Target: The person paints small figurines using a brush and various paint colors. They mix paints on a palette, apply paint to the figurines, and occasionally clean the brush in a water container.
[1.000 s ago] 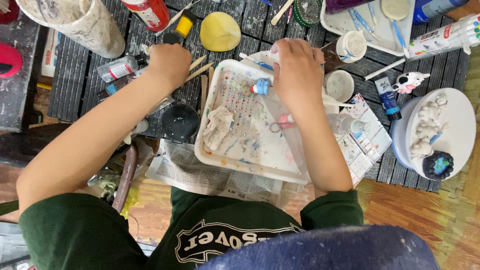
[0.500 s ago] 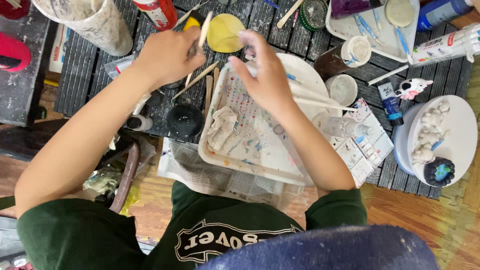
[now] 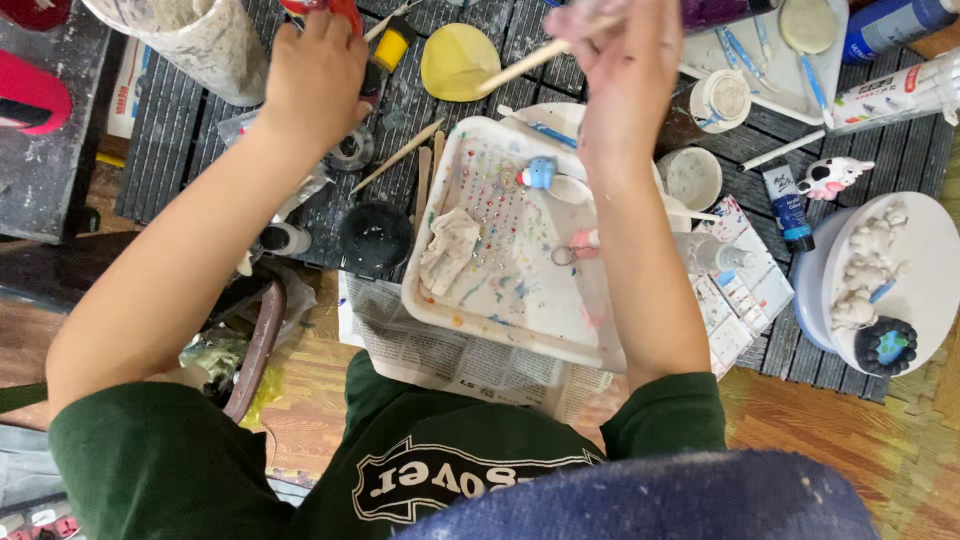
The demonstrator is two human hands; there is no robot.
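Observation:
My right hand [image 3: 620,70] is raised over the far side of the table, blurred, with its fingers closed on a thin wooden stick [image 3: 520,68] that points left toward a yellow disc [image 3: 458,62]. My left hand [image 3: 315,75] reaches to the table's far edge and lies against a red container [image 3: 345,12]. Its fingers are hidden, so the grip is unclear. Below both hands sits a paint-stained white tray [image 3: 500,315] holding a crumpled cloth [image 3: 448,250] and a small blue figurine [image 3: 540,173].
A black cup [image 3: 375,237] stands left of the tray, and a large smeared bucket [image 3: 185,35] at the far left. To the right are small white pots [image 3: 690,178], a blue paint tube [image 3: 787,205], a small animal figurine [image 3: 832,177] and a round plate [image 3: 935,260] with white figures. Newspaper [image 3: 450,355] lies under the tray.
Both hands have moved away from the tray toward the far edge. The left hand went up to the red container; the right hand lifted with the stick.

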